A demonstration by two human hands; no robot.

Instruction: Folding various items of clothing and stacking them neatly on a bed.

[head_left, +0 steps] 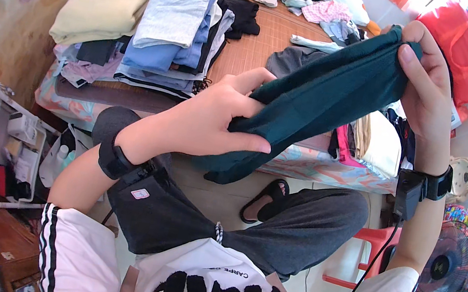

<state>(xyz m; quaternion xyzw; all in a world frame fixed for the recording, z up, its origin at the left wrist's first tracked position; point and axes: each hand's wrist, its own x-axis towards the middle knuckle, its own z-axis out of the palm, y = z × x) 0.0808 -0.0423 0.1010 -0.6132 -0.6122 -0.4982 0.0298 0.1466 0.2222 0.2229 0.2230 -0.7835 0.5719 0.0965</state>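
A long, narrow dark green garment [331, 94] stretches slantwise between my hands above the near edge of the bed; its exact kind is hard to make out. My left hand [221, 112] grips its lower part, thumb on the near side and fingers partly behind the cloth. At the upper right, my right hand [430, 80] pinches the other end between thumb and fingers. One loose dark end hangs below my left hand. Behind the cloth lies a grey garment [289, 61], partly covered by it.
Folded clothes [172, 16] are stacked at the bed's left, beside a yellow folded piece [105, 4]. More folded clothes [385, 141] lie right. A red bag [466, 55] stands far right. A fan [448, 265] and red stool [377, 240] are at right, a white shelf [3, 143] at left.
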